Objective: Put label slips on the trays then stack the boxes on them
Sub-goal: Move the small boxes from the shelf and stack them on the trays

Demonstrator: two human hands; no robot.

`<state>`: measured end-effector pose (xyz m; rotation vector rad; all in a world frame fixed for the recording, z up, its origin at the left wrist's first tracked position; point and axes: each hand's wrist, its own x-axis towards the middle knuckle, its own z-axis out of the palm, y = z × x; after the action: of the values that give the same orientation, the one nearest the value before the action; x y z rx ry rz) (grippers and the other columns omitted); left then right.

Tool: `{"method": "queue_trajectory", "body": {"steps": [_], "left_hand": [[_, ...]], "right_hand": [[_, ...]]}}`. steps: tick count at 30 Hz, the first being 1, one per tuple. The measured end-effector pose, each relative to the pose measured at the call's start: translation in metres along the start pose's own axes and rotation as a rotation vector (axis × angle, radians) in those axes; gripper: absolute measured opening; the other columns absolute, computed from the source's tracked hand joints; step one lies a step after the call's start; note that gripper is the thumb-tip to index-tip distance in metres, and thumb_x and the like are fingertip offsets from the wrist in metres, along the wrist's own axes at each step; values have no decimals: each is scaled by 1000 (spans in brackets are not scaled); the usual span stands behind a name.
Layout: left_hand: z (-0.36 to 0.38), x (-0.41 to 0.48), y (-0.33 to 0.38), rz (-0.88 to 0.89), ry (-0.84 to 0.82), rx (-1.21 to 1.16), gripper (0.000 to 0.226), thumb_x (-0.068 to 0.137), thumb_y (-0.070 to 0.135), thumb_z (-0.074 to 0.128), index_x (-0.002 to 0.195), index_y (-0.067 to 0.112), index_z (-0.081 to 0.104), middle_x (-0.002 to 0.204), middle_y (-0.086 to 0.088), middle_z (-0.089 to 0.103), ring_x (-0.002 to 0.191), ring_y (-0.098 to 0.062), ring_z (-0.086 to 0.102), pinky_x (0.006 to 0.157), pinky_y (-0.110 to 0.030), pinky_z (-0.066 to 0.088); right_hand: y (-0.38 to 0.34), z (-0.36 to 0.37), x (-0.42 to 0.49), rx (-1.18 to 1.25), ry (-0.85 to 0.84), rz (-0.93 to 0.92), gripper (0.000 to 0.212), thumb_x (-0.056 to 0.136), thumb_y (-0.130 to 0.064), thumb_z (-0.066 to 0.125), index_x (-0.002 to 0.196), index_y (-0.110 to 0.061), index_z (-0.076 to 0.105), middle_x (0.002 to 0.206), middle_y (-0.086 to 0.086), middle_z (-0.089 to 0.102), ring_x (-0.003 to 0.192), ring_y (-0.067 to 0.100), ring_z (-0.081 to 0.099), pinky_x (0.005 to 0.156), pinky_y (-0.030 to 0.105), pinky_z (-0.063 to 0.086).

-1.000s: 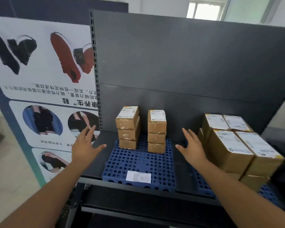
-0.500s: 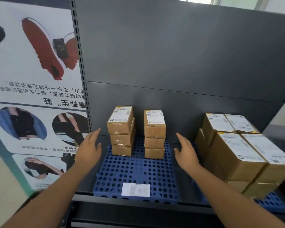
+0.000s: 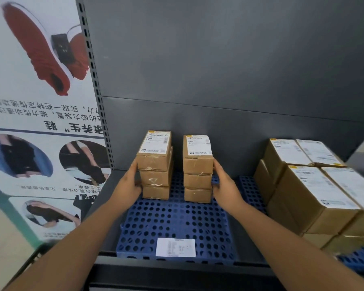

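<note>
A blue perforated tray (image 3: 177, 225) lies on the dark shelf with a white label slip (image 3: 175, 247) near its front edge. At its back stand two stacks of three small brown boxes: the left stack (image 3: 155, 164) and the right stack (image 3: 197, 168). My left hand (image 3: 128, 184) presses flat against the left stack's outer side. My right hand (image 3: 224, 185) presses against the right stack's outer side. Both hands have fingers extended, touching the boxes. A narrow gap separates the two stacks.
A second blue tray (image 3: 249, 191) to the right carries several larger brown boxes (image 3: 311, 185) with white labels. The dark metal back panel (image 3: 219, 80) rises behind. A shoe poster (image 3: 36, 101) stands at the left. The shelf's front lip (image 3: 177, 267) runs below the tray.
Both hands have moved forward and inward from open air and now touch the outer sides of the two box stacks. The view has come closer to the shelf.
</note>
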<state>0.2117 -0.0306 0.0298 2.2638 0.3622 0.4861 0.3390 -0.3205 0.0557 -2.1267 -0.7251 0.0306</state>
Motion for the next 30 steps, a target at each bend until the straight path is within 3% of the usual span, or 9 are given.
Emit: {"method": "queue_trajectory", "body": {"steps": [4, 8, 14, 16, 19, 23, 26, 28, 30], "left_hand": [[3, 4, 6, 34, -61, -15, 117, 76, -10, 55, 134, 73, -2, 125, 25, 49, 78, 15, 61, 55, -10, 42], [8, 5, 14, 63, -67, 26, 117, 77, -11, 54, 138, 68, -9, 129, 21, 50, 76, -3, 64, 63, -34, 56], [13, 6, 15, 102, -63, 67, 115, 81, -9, 53, 138, 66, -13, 135, 13, 55, 71, -6, 64, 55, -25, 51], [14, 5, 15, 100, -66, 68, 114, 82, -8, 52, 137, 66, -13, 132, 17, 55, 72, -5, 63, 54, -21, 48], [14, 6, 16, 86, -75, 64, 113, 84, -7, 52, 137, 68, -14, 121, 18, 58, 72, -2, 63, 53, -17, 45], [13, 5, 17, 69, -95, 64, 114, 82, -7, 53, 136, 68, -13, 112, 15, 61, 76, -3, 64, 57, -21, 49], [11, 2, 20, 83, -103, 66, 112, 83, -6, 54, 138, 66, -12, 121, 18, 56, 81, -6, 65, 64, -29, 54], [9, 2, 21, 85, -107, 60, 111, 83, -6, 52, 137, 67, -10, 122, 17, 57, 81, -7, 66, 65, -32, 56], [8, 0, 22, 77, -111, 65, 109, 83, -7, 51, 136, 68, -7, 119, 15, 60, 80, -8, 67, 67, -37, 57]], "right_hand": [[-5, 4, 1, -18, -9, -8, 95, 91, 4, 54, 141, -65, 12, 145, -2, 47, 123, 25, 55, 102, 45, 48], [-8, 9, 3, 41, -29, -4, 93, 91, -1, 61, 144, -61, 14, 143, -9, 49, 117, 18, 59, 95, 48, 53], [-5, 15, 5, 23, -1, 30, 94, 91, -2, 59, 143, -63, 10, 130, -9, 56, 107, 16, 63, 90, 47, 55], [-5, 16, 5, 36, 11, 42, 90, 92, -1, 58, 144, -60, 15, 130, -5, 57, 111, 16, 60, 91, 37, 54], [-1, 17, 6, -27, 22, 51, 87, 90, 7, 48, 138, -59, 17, 128, 13, 59, 107, 25, 60, 68, 6, 44], [0, 17, 6, -51, 13, 43, 89, 89, 10, 46, 137, -59, 16, 126, 17, 59, 92, 14, 56, 60, 2, 41], [-2, 15, 4, -26, -8, 46, 93, 90, 5, 51, 132, -68, 15, 125, 4, 59, 96, 5, 55, 74, 8, 47], [-4, 15, 2, -4, -26, 73, 92, 91, -1, 57, 144, -60, 12, 125, -8, 56, 103, 7, 60, 91, 27, 52], [-5, 14, 1, -13, -26, 106, 95, 91, 2, 56, 148, -54, 7, 126, -7, 57, 99, 9, 63, 92, 36, 53]]}}
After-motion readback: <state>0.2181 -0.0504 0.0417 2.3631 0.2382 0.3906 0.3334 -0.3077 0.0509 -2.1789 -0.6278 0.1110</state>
